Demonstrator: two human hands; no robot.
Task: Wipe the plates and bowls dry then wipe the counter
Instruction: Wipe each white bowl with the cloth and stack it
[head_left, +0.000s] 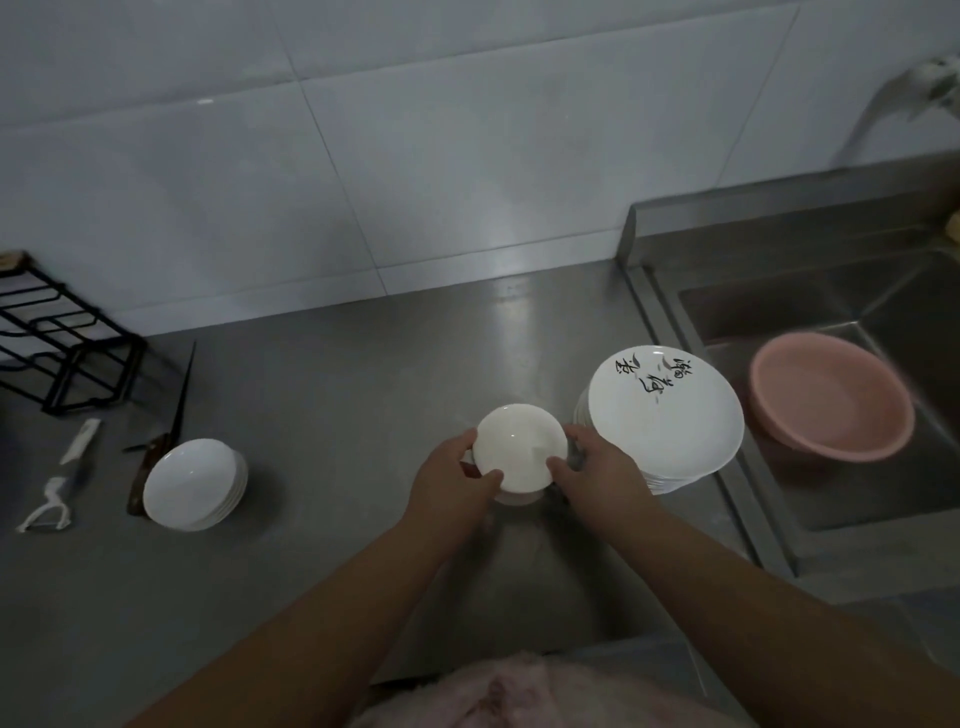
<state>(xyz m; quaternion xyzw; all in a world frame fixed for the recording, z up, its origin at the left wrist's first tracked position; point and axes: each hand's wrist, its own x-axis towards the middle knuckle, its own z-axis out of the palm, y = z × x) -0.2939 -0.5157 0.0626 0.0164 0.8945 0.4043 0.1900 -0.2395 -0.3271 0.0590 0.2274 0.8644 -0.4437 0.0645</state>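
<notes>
Gripping the white bowl (521, 447) over the counter (337, 545), left hand (451, 480) and right hand (597, 478) fingers curled round its rim.

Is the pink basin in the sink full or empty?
Empty, as far as shows: the pink basin sits tilted in the sink, its bare inside visible with no dishes or waterline.

A dimly lit kitchen: large pale wall tiles (363, 156) rise behind a stainless steel counter (337, 374), where a soft vertical glare falls across both wall and metal. To the right, a steel sink (857, 312) is sunk beside a raised steel backsplash (779, 208), with a pink plastic basin (831, 400) resting inside and a blurred faucet (893, 104) reaching in from the wall above. At far left, a black wire rack (57, 332) stands on the counter against the wall.
</notes>
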